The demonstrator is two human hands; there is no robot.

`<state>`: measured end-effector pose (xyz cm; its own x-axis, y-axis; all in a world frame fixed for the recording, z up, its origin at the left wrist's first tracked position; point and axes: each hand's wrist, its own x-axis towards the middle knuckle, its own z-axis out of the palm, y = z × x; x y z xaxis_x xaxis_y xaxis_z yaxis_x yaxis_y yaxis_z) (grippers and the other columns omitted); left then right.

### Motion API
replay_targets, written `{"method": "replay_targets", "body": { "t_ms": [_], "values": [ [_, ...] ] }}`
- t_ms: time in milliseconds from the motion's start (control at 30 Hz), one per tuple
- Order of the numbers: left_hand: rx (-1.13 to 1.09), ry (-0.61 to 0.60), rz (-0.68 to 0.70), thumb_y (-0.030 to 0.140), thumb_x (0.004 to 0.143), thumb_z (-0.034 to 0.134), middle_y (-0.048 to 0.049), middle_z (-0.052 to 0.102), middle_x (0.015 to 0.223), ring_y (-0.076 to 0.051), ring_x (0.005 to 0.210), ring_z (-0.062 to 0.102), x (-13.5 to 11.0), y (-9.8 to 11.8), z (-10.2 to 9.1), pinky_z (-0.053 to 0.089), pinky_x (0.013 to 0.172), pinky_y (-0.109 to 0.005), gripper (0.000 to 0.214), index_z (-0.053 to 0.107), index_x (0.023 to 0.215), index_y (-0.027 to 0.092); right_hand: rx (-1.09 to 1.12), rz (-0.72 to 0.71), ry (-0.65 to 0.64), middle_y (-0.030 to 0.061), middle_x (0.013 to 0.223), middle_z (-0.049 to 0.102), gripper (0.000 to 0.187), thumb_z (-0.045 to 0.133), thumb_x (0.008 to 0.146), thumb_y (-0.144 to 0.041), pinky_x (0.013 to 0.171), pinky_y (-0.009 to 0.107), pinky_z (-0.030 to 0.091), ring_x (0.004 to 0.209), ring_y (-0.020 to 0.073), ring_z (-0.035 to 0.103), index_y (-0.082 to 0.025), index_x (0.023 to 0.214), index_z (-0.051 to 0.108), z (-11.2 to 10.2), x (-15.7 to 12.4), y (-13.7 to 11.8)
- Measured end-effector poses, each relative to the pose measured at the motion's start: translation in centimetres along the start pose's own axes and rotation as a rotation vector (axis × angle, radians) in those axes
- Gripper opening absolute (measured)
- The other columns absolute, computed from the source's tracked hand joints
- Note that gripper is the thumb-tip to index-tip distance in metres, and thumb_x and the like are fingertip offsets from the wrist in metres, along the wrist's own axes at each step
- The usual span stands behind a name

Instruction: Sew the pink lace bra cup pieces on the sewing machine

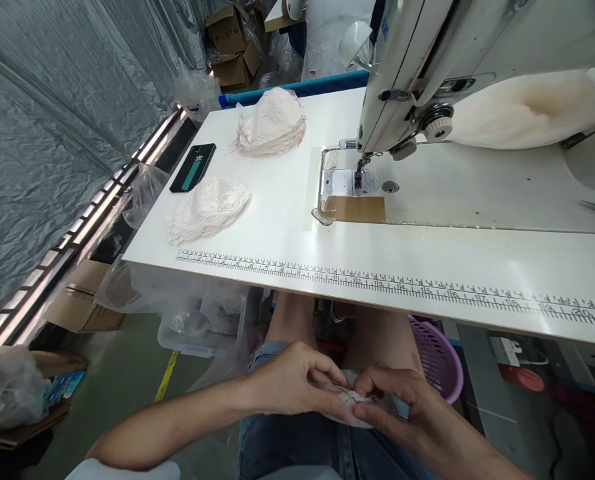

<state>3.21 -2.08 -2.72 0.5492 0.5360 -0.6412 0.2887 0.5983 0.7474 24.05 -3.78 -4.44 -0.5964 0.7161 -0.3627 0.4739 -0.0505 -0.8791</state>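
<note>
Over my lap, below the table edge, a small piece of white lace fabric (350, 397) is pinched between my two hands. My left hand (302, 383) grips its left side with thumb and fingers. On the other side, my right hand (395, 400) has thumb and forefinger closed on the same piece. Parts of the fabric are hidden behind the fingers. On the white table lie a lace piece (210, 210) near the front left and a stack of similar lace pieces (272, 123) farther back.
A sewing machine (397, 87) stands over the table's right part, its presser foot (359, 175) low. A phone (193, 168) lies at the left edge. A printed ruler (377, 281) runs along the front. Below are a purple basket (440, 363) and a plastic bin (197, 340).
</note>
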Motion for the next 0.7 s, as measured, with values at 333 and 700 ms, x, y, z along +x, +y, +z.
{"method": "replay_targets", "body": {
  "t_ms": [333, 700],
  "values": [
    [-0.167, -0.012, -0.079, 0.039, 0.052, 0.080, -0.0013, 0.064, 0.065, -0.009, 0.058, 0.054, 0.8, -0.5, 0.1, 0.042, 0.062, -0.021, 0.036, 0.072, 0.073, 0.011, 0.100, 0.042, -0.086, -0.0025, 0.068, 0.056, 0.023, 0.054, 0.085, -0.041, 0.056, 0.021, 0.035, 0.064, 0.0131, 0.051, -0.021, 0.075, 0.058, -0.7, 0.5, -0.4],
    [-0.019, -0.030, -0.072, 0.045, 0.057, 0.077, 0.0035, 0.052, 0.054, -0.005, 0.050, 0.042, 1.1, -0.3, 0.4, 0.030, 0.049, -0.017, 0.038, 0.066, 0.072, 0.011, 0.172, 0.022, -0.075, -0.0035, 0.067, 0.051, 0.021, 0.055, 0.086, -0.038, 0.058, 0.021, 0.033, 0.065, 0.0125, 0.047, -0.021, 0.073, 0.055, -0.8, -0.3, 0.2]
  ]
}}
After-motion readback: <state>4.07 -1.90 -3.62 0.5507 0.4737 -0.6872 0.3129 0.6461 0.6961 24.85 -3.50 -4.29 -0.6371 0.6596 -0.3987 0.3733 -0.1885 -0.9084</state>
